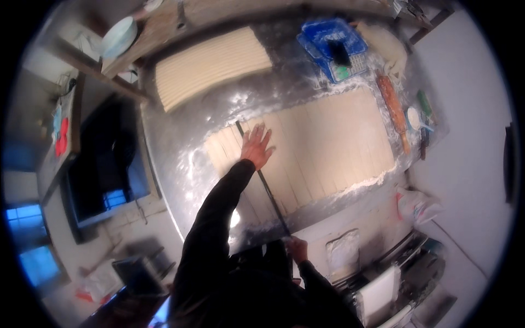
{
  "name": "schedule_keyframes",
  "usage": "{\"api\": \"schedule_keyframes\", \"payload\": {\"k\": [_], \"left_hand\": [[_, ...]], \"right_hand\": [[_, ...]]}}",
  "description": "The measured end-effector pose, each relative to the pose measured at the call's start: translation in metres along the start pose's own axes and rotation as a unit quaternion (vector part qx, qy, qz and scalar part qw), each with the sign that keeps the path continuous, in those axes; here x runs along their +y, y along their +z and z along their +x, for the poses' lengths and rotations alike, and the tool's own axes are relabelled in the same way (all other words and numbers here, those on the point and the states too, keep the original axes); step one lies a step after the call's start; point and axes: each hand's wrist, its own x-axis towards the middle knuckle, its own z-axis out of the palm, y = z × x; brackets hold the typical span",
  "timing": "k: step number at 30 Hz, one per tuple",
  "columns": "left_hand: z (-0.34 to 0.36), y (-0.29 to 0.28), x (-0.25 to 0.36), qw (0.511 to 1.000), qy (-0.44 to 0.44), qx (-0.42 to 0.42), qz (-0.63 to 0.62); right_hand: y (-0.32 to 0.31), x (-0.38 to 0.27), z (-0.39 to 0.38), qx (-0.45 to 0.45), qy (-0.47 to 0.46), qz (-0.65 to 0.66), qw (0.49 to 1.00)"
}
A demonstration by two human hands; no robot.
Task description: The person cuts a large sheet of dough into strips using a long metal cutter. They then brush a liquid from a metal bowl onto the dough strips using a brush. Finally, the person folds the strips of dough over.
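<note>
Spreads the left hand (257, 147) open over a dark rod (270, 195) across the dough sheet (333, 142) on the table (178, 136); grips the rod's near end in the right hand (297, 249). Has a rolling pin (391, 109) beside the sheet, a blue scale (317, 44) beyond; hides some table behind the left sleeve (208, 224).

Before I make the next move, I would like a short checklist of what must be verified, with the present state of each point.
1. Left hand lies over the dark strip, fingers spread: ok.
2. Strip runs across the dough sheet, along its lines: ok.
3. Right hand is at the strip's near end: ok. What exactly it grips: cannot tell.
4. Lines in the dough go fully through: cannot tell.
5. Rolling pin is off the sheet, to its right: ok.
</note>
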Motion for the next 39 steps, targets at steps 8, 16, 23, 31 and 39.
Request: {"api": "schedule_keyframes", "payload": {"k": [8,16,23,31,39], "left_hand": [[-0.001,-0.003,-0.006,1.0,-0.006,0.0,0.019],[0.036,-0.002,0.037,0.998,0.015,0.015,-0.058],[0.045,0.02,0.035,1.0,0.009,0.022,-0.001],[0.043,0.018,0.041,1.0,0.004,0.028,-0.004],[0.045,0.017,0.042,1.0,0.005,0.022,0.017]], "right_hand": [[-0.002,-0.018,-0.017,0.028,-0.02,-0.018,0.999],[-0.046,-0.047,-0.042,0.049,-0.046,0.022,0.998],[-0.063,-0.038,-0.021,0.023,-0.049,0.009,0.998],[-0.057,-0.015,0.012,-0.007,0.01,0.022,1.0],[-0.057,-0.012,0.012,-0.045,0.042,0.048,0.997]]}}
